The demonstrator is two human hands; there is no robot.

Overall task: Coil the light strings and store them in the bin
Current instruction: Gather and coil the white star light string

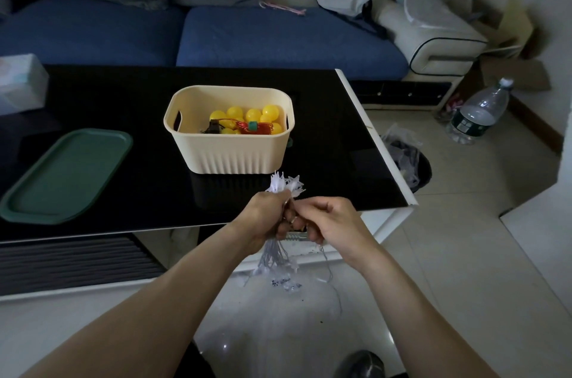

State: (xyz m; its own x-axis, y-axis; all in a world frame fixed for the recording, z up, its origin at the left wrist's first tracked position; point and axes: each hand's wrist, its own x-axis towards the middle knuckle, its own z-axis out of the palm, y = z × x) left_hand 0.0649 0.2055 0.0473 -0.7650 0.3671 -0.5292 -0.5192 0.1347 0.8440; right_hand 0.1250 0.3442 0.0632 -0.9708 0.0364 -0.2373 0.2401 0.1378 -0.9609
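No legible text anywhere; bottle (478,112) label too small to read. Left hand (263,219) fist-grips white light string bundle (284,187), long axis roughly vertical, star tips up, wires hanging below. Right hand (328,222) pinches its wire just beside. Bin (229,148) ahead of hands on black table (123,99); tiled floor, blue sofa (247,33) beyond.

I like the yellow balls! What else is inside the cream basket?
Inside the cream basket sit yellow ball lights, a coil of red wire with a small green piece, and a black box. The front wall hides whatever lies lower down.
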